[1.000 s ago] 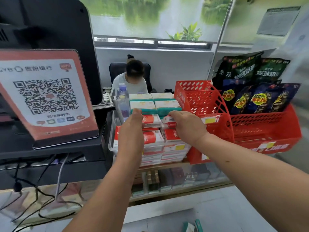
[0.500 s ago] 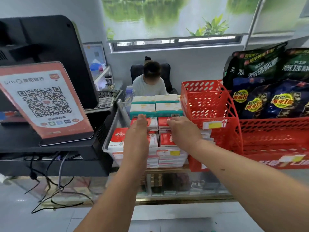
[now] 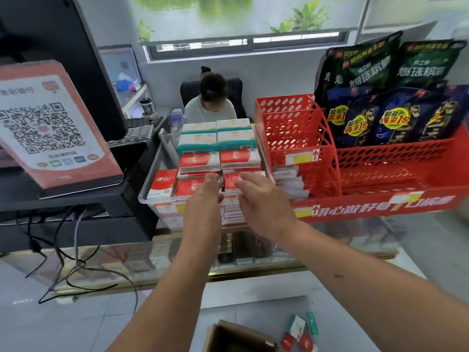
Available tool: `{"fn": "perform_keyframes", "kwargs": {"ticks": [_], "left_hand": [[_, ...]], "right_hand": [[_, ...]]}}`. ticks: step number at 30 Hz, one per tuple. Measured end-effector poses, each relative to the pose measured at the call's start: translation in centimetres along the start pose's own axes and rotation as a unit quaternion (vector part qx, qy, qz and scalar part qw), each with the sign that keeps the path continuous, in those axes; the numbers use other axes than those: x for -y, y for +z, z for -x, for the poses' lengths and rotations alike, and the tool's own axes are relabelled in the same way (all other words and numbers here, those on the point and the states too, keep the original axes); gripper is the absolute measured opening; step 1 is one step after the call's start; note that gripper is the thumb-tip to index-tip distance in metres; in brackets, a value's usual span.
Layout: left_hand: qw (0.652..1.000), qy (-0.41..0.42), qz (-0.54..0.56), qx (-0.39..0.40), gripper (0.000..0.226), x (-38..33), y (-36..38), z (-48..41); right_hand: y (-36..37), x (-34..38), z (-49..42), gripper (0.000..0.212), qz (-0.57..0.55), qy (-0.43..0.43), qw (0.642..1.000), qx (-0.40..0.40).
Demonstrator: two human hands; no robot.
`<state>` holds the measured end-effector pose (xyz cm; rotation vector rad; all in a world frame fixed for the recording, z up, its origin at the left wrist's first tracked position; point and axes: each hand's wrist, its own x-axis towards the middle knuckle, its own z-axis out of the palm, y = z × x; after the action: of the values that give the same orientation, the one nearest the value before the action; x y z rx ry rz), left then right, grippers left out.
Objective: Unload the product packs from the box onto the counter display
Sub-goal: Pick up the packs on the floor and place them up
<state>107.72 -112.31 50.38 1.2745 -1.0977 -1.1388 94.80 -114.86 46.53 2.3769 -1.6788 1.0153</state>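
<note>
Reference is red mesh rack (image 3: 299, 128): dark snack bags (image 3: 396, 107) stand in its right section. Behind-left of it, seated person (image 3: 210, 102) and keyboard (image 3: 137, 133). Far left, QR-code sign (image 3: 50, 128) fronts black monitor (image 3: 63, 59), cables (image 3: 63, 250) hanging below.

Left hand (image 3: 205, 196) and right hand (image 3: 261, 199) side by side at the front of red-and-white product packs (image 3: 199, 161) stacked in a clear plastic tray (image 3: 149, 190). A red perforated plastic basket (image 3: 291, 123) stands right of the right hand, an orange QR-code sign (image 3: 50, 128) left of the left, and a brown cardboard box (image 3: 236, 336) below the forearms.
</note>
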Motion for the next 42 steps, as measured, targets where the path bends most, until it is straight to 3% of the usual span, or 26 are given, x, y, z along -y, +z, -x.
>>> {"fn": "perform_keyframes", "kwargs": {"ticks": [9, 17, 27, 35, 42], "left_hand": [[0.993, -0.102, 0.032, 0.054, 0.033, 7.5, -3.1, 2.8], [0.971, -0.219, -0.051, 0.082, 0.046, 15.9, -2.7, 6.4], [0.958, -0.258, -0.107, 0.067, 0.051, 23.3, 3.5, 12.4], [0.941, -0.320, -0.113, 0.013, 0.046, 32.1, 11.2, 16.4], [0.927, -0.355, -0.121, 0.013, 0.039, 41.3, 13.5, 16.6]], "right_hand": [[3.4, 3.3, 9.6, 0.027, 0.038, 0.068, 0.996, 0.042], [5.1, 1.8, 19.1, 0.031, 0.077, 0.190, 0.972, 0.112], [3.7, -8.3, 30.1, 0.039, 0.030, 0.310, 0.924, 0.220], [6.1, -16.6, 38.5, 0.037, 0.016, 0.307, 0.907, 0.287], [11.4, -21.6, 43.5, 0.032, 0.014, 0.318, 0.891, 0.324]]}}
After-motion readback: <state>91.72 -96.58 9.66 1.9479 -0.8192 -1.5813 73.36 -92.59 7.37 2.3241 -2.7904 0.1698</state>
